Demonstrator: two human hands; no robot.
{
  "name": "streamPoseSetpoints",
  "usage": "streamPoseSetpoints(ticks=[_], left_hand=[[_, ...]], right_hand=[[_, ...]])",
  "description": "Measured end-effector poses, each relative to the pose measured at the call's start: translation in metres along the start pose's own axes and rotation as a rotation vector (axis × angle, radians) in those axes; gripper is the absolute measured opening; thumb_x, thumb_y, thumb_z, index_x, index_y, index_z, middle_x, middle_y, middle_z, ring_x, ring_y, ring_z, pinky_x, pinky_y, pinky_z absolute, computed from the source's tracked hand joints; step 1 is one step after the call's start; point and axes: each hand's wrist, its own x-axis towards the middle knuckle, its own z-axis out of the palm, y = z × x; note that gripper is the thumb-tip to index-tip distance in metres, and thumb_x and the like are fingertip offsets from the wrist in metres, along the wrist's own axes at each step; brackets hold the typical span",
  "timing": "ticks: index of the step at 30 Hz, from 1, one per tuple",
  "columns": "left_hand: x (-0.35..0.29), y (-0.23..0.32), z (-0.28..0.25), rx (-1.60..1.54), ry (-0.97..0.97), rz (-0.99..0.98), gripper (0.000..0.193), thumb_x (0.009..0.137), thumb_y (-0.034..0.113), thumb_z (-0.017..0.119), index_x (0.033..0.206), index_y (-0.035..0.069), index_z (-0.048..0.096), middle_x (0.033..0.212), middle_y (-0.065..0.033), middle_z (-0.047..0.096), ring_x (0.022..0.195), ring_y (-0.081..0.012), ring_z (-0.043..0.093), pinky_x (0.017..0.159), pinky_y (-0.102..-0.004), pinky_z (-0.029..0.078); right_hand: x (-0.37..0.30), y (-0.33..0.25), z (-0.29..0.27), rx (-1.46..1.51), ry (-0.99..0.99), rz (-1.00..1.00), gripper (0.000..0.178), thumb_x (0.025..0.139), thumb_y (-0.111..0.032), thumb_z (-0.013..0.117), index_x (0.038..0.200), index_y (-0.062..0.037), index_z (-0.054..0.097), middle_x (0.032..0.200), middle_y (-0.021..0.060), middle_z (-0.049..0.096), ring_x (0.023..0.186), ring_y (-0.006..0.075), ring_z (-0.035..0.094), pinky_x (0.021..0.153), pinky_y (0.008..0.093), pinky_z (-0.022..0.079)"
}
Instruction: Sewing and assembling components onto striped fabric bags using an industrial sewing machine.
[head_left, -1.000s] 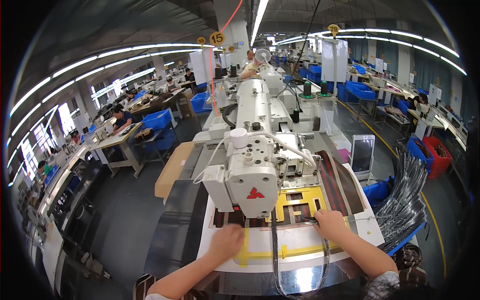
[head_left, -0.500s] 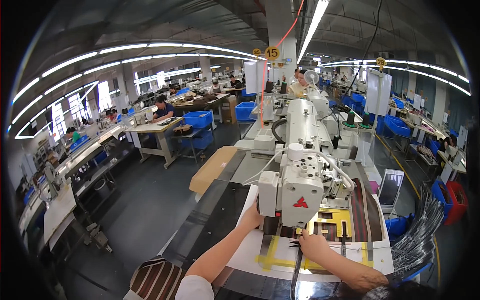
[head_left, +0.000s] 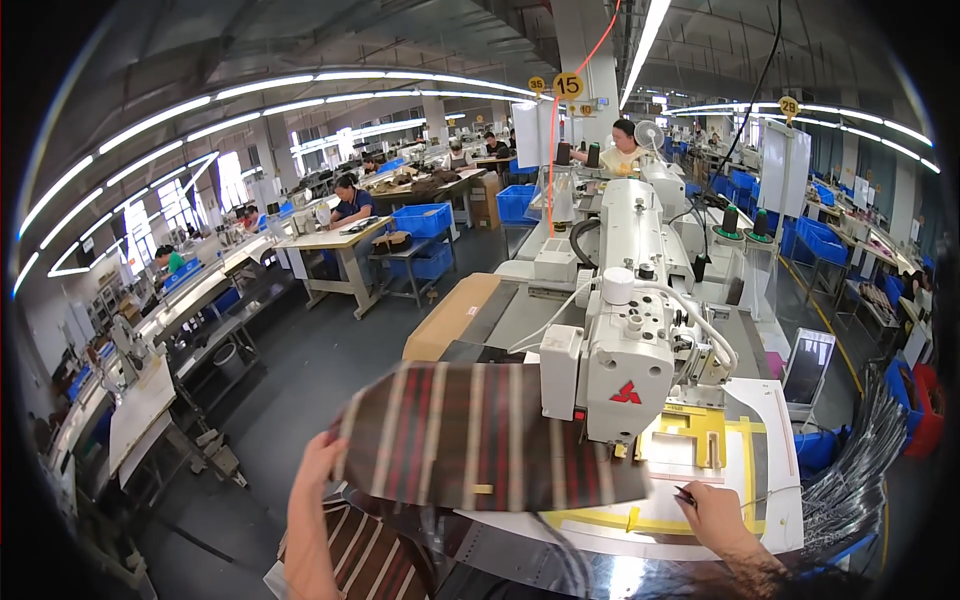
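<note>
My left hand (head_left: 318, 462) grips the left edge of a brown striped fabric panel (head_left: 450, 435), with red, white and dark bands. The panel is lifted and stretches from that hand to beneath the head of a white industrial sewing machine (head_left: 628, 375). Dark straps (head_left: 570, 548) hang below the panel, blurred. Beside the panel's right end, my right hand (head_left: 718, 515) is closed around small dark thread snips (head_left: 684, 494), their tips pointing left. It rests above a white template sheet (head_left: 780, 480) edged with yellow tape, near the machine's yellow clamp plate (head_left: 690, 435).
More striped fabric (head_left: 365, 550) lies at the lower left. A tablet-like screen (head_left: 808, 365) stands right of the machine, above a bundle of dark strips (head_left: 850, 480). Blue bins (head_left: 422, 220) and co-workers at tables are farther back. A cardboard piece (head_left: 455, 315) lies left of the machine.
The striped panel has come out leftward from under the machine, pulled by my left hand. My right hand has moved right, away from the needle area, keeping the snips. The view has shifted slightly.
</note>
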Motion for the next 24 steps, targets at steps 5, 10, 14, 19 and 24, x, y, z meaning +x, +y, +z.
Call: streamPoseSetpoints(ticks=[5,10,14,19,24], left_hand=[[-0.053,0.006,-0.060,-0.387,0.294,0.129,0.029,0.090,0.019,0.055,0.113,0.002,0.054,0.103,-0.0044,0.062,0.091,-0.0157,0.060,0.081,-0.0285,0.046],[-0.066,0.016,-0.068,-0.413,0.294,0.177,0.027,0.091,0.017,0.052,0.114,0.003,0.054,0.102,-0.0037,0.062,0.093,-0.0151,0.059,0.081,-0.0280,0.046],[-0.065,0.020,-0.069,-0.400,0.267,0.189,0.026,0.091,0.017,0.052,0.112,0.003,0.055,0.102,-0.0038,0.062,0.092,-0.0150,0.059,0.081,-0.0277,0.046],[-0.072,0.023,-0.083,-0.429,0.315,0.190,0.025,0.090,0.019,0.053,0.111,0.005,0.055,0.101,-0.0033,0.062,0.091,-0.0152,0.059,0.081,-0.0292,0.046],[-0.094,0.033,-0.106,-0.712,0.439,0.176,0.026,0.088,0.027,0.056,0.105,0.008,0.058,0.100,-0.0053,0.063,0.091,-0.0193,0.060,0.082,-0.0326,0.047]], right_hand=[[0.036,-0.043,0.033,-0.057,-0.047,-0.112,0.031,0.085,-0.035,0.057,0.087,-0.0035,0.056,0.071,0.0122,0.061,0.062,0.0291,0.061,0.056,0.0379,0.047],[0.086,-0.074,0.076,-0.229,-0.022,-0.220,0.037,0.087,-0.041,0.052,0.086,-0.0041,0.054,0.068,0.0107,0.061,0.062,0.0264,0.063,0.050,0.0375,0.048],[0.106,-0.076,0.095,-0.251,0.023,-0.233,0.036,0.087,-0.040,0.052,0.086,-0.0039,0.055,0.065,0.0089,0.061,0.062,0.0251,0.063,0.050,0.0371,0.048],[0.099,-0.068,0.088,-0.258,-0.094,-0.142,0.037,0.088,-0.041,0.049,0.085,-0.0051,0.056,0.063,0.0091,0.062,0.060,0.0266,0.063,0.052,0.0384,0.047],[0.041,-0.061,0.050,-0.112,-0.251,-0.124,0.033,0.086,-0.038,0.053,0.089,-0.0056,0.056,0.063,0.0106,0.062,0.057,0.0278,0.063,0.053,0.0405,0.048]])
